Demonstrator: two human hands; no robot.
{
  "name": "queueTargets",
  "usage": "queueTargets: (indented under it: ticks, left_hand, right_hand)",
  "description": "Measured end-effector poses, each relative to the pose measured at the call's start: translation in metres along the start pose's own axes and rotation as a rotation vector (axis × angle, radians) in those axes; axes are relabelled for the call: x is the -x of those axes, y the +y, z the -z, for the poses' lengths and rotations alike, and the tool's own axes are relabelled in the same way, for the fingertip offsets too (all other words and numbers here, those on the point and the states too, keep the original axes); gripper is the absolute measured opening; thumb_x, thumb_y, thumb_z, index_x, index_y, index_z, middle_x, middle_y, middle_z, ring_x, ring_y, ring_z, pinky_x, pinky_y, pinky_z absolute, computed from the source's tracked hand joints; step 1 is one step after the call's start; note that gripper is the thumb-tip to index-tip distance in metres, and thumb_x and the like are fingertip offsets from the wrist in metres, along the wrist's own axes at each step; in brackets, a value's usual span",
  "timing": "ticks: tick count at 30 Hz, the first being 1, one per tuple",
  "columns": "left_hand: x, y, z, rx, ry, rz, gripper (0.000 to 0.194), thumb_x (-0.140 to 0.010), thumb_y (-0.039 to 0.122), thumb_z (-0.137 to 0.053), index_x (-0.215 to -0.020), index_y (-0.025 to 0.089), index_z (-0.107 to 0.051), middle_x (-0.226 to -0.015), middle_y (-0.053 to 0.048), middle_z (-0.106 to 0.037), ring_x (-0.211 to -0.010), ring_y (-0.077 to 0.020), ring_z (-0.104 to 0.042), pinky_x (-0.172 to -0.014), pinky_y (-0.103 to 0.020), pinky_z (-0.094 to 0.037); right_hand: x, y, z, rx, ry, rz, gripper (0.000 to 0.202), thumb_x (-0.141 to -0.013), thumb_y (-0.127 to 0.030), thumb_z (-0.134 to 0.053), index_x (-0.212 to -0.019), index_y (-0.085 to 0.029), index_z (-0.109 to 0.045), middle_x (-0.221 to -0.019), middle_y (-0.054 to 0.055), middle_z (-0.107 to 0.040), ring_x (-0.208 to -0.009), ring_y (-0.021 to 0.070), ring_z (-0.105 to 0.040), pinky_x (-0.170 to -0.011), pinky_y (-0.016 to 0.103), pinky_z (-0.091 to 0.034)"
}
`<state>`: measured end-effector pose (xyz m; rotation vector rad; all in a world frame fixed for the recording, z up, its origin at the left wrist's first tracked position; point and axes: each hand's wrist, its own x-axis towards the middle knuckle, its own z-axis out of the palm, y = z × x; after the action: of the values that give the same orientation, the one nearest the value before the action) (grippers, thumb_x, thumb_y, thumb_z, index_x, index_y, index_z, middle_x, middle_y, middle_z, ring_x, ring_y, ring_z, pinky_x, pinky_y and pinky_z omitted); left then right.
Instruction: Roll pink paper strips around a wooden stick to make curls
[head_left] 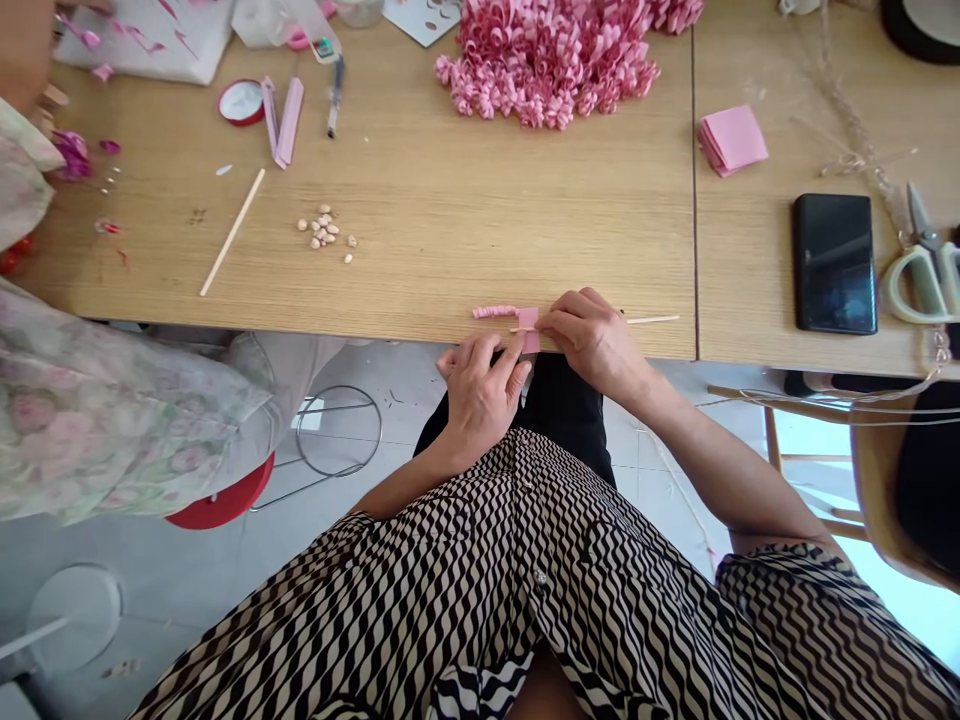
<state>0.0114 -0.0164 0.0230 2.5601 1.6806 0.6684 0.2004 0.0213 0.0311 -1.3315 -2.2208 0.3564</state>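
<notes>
At the table's front edge, a small square of pink paper [529, 341] lies between my hands. A thin wooden stick [652, 320] crosses over it, with its tip on the paper. My right hand [596, 338] is closed around the stick, fingertips pinching it by the paper's right side. My left hand [480, 390] has its fingers bent, with index finger and thumb at the paper's lower left corner; the exact grip is partly hidden. Just beyond the left fingers lies a crinkled pink paper roll [495, 312], touching or close to the paper square.
Curled pink paper strips [555, 60] are heaped at the back. Beige beads [322, 228] and a wooden stick [232, 232] lie left. On the right are stacked pink papers [733, 140], a black phone-like device [835, 263] and scissors [924, 265]. A person in a floral garment [112, 400] sits left.
</notes>
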Motion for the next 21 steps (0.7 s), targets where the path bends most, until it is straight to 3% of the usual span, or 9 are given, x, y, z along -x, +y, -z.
queueTargets:
  ticks: [11, 21]
  left_hand:
    - [0.002, 0.005, -0.003, -0.004, -0.020, 0.018, 0.043, -0.100, 0.045, -0.035, -0.130, 0.024, -0.059, -0.100, -0.008, -0.063, -0.093, -0.0211, -0.054, -0.082, -0.038, -0.027]
    - [-0.014, 0.003, -0.005, -0.021, -0.055, -0.004, 0.046, -0.101, 0.044, -0.032, -0.129, 0.020, -0.059, -0.095, -0.008, -0.066, -0.090, -0.0225, -0.051, -0.081, -0.039, -0.026]
  right_hand:
    - [0.001, -0.002, 0.000, 0.041, 0.008, 0.013, 0.028, -0.098, -0.022, -0.040, -0.092, -0.021, -0.068, -0.090, 0.007, -0.063, -0.083, 0.0192, -0.048, -0.072, 0.034, -0.041]
    - [0.003, 0.002, 0.002, 0.012, 0.039, 0.005, 0.027, -0.098, -0.024, -0.041, -0.098, -0.022, -0.068, -0.090, 0.007, -0.062, -0.084, 0.0194, -0.049, -0.074, 0.034, -0.044]
